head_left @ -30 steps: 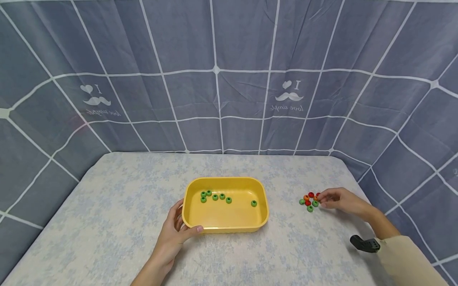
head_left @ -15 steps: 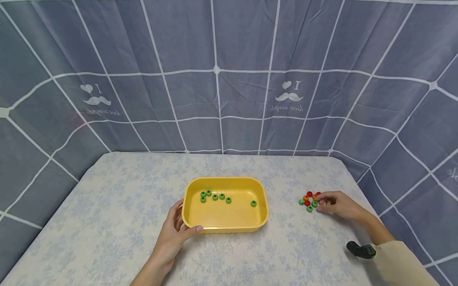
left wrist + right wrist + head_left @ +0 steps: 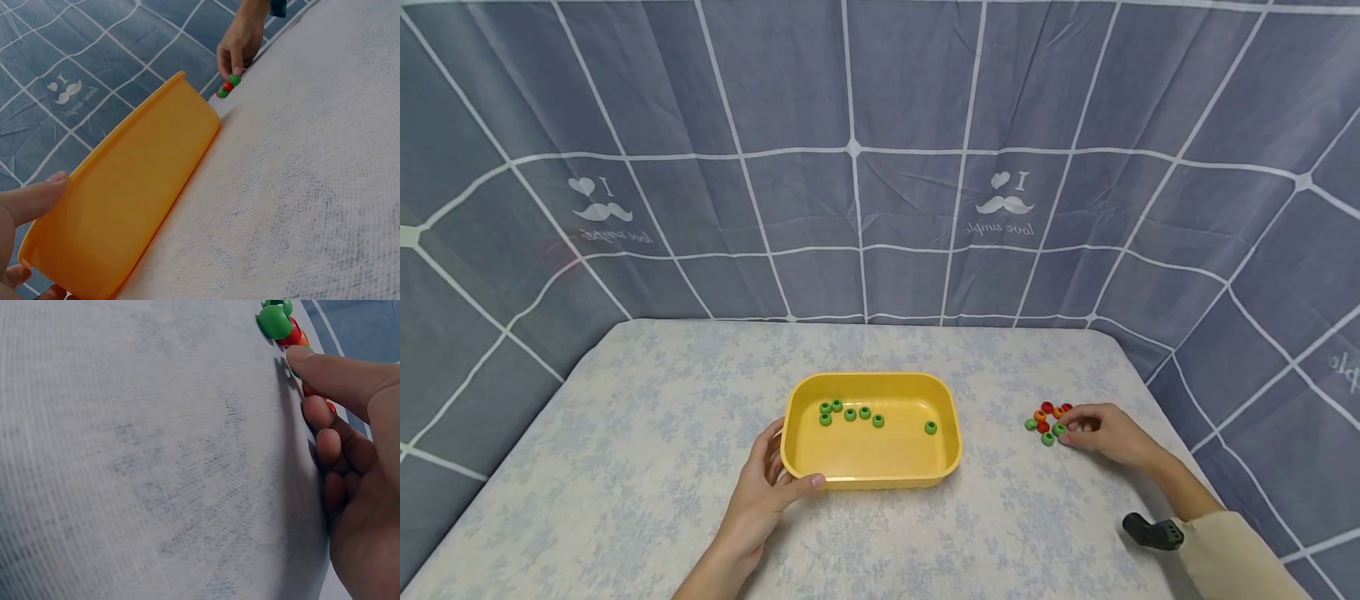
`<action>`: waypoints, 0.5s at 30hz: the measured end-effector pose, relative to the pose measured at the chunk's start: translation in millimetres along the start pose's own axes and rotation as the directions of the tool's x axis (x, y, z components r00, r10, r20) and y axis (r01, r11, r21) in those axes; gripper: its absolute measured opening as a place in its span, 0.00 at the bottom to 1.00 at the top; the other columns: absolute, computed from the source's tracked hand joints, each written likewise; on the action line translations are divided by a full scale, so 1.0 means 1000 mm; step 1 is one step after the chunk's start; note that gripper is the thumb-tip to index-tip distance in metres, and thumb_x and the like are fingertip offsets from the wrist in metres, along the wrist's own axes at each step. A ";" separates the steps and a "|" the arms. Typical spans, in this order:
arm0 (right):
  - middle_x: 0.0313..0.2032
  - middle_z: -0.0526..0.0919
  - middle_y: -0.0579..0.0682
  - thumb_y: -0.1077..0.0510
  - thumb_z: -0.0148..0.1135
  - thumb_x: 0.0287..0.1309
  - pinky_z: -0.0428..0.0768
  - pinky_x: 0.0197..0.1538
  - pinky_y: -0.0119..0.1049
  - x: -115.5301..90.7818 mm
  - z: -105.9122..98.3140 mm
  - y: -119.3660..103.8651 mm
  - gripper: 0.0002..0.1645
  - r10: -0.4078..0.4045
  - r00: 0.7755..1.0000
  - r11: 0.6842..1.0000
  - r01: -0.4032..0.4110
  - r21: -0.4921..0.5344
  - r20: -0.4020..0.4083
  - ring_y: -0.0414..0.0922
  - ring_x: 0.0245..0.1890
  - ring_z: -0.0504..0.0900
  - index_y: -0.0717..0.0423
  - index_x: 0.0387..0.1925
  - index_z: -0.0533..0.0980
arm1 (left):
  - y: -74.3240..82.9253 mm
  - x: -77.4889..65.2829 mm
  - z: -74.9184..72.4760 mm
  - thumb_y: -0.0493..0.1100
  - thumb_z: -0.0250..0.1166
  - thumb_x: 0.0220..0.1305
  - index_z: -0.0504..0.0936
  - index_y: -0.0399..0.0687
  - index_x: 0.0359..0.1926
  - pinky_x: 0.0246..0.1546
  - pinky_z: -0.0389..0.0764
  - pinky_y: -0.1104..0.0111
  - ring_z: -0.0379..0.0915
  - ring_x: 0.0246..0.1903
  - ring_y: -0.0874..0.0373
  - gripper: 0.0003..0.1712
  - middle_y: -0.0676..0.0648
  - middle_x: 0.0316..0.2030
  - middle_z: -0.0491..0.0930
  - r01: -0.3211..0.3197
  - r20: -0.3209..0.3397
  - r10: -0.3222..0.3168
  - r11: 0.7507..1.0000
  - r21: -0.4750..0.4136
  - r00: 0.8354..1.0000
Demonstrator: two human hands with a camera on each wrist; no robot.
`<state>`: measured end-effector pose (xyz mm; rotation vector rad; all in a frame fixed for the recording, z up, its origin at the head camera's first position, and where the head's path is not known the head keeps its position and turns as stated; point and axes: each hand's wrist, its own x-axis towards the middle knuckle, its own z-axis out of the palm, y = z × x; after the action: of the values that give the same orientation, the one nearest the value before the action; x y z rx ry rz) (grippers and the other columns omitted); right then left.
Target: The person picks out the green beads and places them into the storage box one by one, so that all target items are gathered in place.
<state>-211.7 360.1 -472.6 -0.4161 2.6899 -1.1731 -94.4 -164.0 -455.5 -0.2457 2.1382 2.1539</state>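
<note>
A yellow plastic tray (image 3: 880,467) sits mid-table with several green beads (image 3: 865,412) inside. My left hand (image 3: 763,492) grips its near left corner, the thumb over the front rim and the fingers against the left side. To the right lies a small cluster of red, orange and green beads; a red bead (image 3: 1042,427) is in its middle. At the cluster's right edge, my right hand (image 3: 1108,433) pinches a green bead (image 3: 1059,429) between thumb and forefinger, low at the cloth. In the right wrist view, the thumb (image 3: 331,375) hides most of that bead.
A pale cloth with blue flowers (image 3: 662,417) covers the table. Grey-blue checked curtains (image 3: 910,200) hang behind it and along both sides. A black device (image 3: 1152,532) is at the right wrist beside a beige sleeve (image 3: 1232,554).
My right hand has shifted slightly left and nearer, its thumb and forefinger coming round the green bead at the cluster's edge. The left hand and tray stay put.
</note>
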 end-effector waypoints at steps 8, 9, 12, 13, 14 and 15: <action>0.32 0.80 0.49 0.59 0.74 0.62 0.78 0.30 0.32 -0.001 -0.007 -0.005 0.13 -0.008 1.000 0.999 0.008 0.033 0.022 0.40 0.31 0.76 0.62 0.44 0.84 | 0.000 0.000 0.000 0.41 0.81 0.57 0.49 0.53 0.82 0.68 0.69 0.68 0.56 0.74 0.47 0.62 0.42 0.75 0.56 -0.002 0.001 0.002 1.000 -0.003 1.000; 0.33 0.80 0.50 0.59 0.74 0.62 0.78 0.31 0.32 -0.001 -0.008 -0.006 0.13 -0.006 1.000 0.999 0.005 0.034 0.028 0.40 0.32 0.76 0.62 0.44 0.84 | 0.000 0.000 0.000 0.41 0.81 0.57 0.49 0.53 0.82 0.68 0.68 0.67 0.56 0.74 0.47 0.62 0.42 0.75 0.56 -0.003 0.002 0.003 1.000 -0.001 1.000; 0.34 0.81 0.51 0.59 0.73 0.63 0.79 0.32 0.33 0.000 -0.012 -0.009 0.12 0.001 0.999 0.999 -0.003 0.036 0.040 0.41 0.33 0.77 0.61 0.44 0.84 | 0.000 0.000 0.000 0.41 0.81 0.57 0.49 0.53 0.82 0.69 0.68 0.67 0.56 0.74 0.47 0.62 0.42 0.75 0.56 -0.004 0.004 0.004 1.000 0.000 1.000; 0.35 0.81 0.51 0.59 0.73 0.63 0.79 0.33 0.33 0.000 -0.013 -0.010 0.12 0.003 0.999 0.999 -0.005 0.039 0.043 0.42 0.34 0.77 0.61 0.45 0.83 | 0.000 0.000 0.000 0.41 0.81 0.57 0.49 0.53 0.82 0.69 0.68 0.67 0.56 0.74 0.47 0.62 0.42 0.75 0.57 -0.005 0.004 0.005 1.000 0.001 1.000; 0.35 0.81 0.52 0.59 0.72 0.63 0.79 0.33 0.34 0.001 -0.014 -0.012 0.12 0.006 0.999 0.999 -0.008 0.042 0.048 0.42 0.34 0.77 0.62 0.45 0.83 | -0.001 0.001 0.000 0.40 0.81 0.57 0.49 0.53 0.82 0.69 0.68 0.67 0.56 0.74 0.47 0.62 0.42 0.75 0.57 -0.004 0.004 0.004 1.000 0.000 1.000; 0.36 0.81 0.52 0.60 0.72 0.64 0.80 0.33 0.34 0.001 -0.015 -0.013 0.12 0.008 0.999 0.999 -0.010 0.046 0.054 0.42 0.35 0.77 0.62 0.45 0.83 | 0.000 0.001 0.000 0.40 0.81 0.57 0.49 0.52 0.82 0.69 0.68 0.67 0.56 0.74 0.47 0.62 0.42 0.75 0.57 -0.005 0.003 0.005 1.000 -0.001 1.000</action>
<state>-214.4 361.7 -452.4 -0.4218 2.6114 -1.2019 -94.9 -164.5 -456.1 -0.2371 2.1385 2.1562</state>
